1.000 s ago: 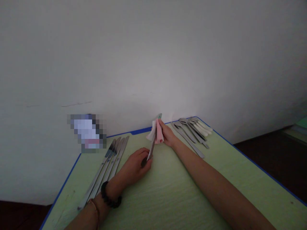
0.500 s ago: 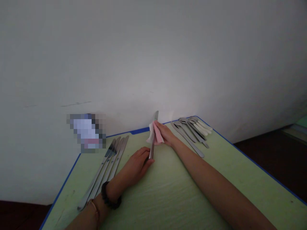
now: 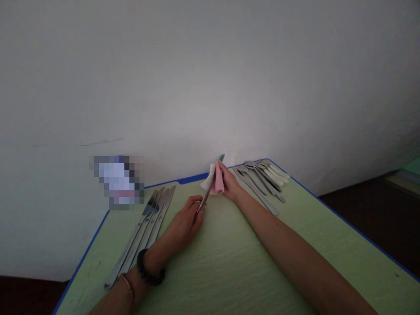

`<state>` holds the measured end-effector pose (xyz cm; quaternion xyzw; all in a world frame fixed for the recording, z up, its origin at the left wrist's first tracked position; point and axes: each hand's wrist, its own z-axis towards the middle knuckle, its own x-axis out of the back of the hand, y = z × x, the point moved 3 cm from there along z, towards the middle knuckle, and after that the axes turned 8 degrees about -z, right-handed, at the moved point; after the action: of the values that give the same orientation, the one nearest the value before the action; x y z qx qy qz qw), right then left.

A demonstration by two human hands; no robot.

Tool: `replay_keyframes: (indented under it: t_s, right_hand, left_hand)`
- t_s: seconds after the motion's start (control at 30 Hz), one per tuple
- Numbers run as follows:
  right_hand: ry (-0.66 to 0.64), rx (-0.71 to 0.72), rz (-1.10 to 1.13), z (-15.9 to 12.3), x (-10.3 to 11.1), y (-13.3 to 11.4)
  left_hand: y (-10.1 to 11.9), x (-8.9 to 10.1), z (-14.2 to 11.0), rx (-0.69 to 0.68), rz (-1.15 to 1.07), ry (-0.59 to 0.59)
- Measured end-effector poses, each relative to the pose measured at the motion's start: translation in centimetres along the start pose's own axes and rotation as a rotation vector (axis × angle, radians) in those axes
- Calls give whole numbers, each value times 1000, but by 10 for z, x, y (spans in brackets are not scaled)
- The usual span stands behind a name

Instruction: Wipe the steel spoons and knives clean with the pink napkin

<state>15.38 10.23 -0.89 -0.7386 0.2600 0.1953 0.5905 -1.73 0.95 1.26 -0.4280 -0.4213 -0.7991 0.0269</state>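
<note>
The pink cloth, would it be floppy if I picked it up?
Probably floppy: in the right hand, the pink cloth folds around the knife. It looks thin at its edges, so it's likely light. Loose, flared ends suggest it won't roll.

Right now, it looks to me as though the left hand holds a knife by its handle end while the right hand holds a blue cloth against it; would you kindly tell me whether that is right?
Not quite: the cloth is pink and white, not blue, as the head view shows. The left hand does hold the knife by its handle end, with the right hand holding the cloth against it.
</note>
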Motion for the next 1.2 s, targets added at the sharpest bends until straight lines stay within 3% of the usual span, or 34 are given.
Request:
replay_keyframes:
  t_s: [0.1, 0.2, 0.33, 0.63, 0.83, 0.93, 1.03, 1.2]
  right_hand:
    - [10, -4, 36, 4, 3, 0]
    - [-14, 20, 88, 7, 5, 0]
    - [-38, 30, 154, 7, 4, -2]
    - [-102, 8, 93, -7, -5, -10]
    - [-407, -61, 35, -16, -13, -5]
    - [-512, -90, -123, -19, -15, 3]
    - [-523, -104, -256, -19, -13, 8]
    - [-447, -132, -198, -17, -12, 8]
  left_hand:
    - [-4, -2, 1, 20, 29, 1]
    - [-6, 1, 1, 36, 36, 95]
    - [-10, 7, -1, 188, -50, 181]
    - [-8, 3, 1, 173, -98, 101]
    - [-14, -6, 1, 223, -248, -43]
    - [-12, -5, 1, 242, -197, -54]
    - [-9, -3, 1, 277, -108, -43]
    - [-8, -3, 2, 253, -107, -48]
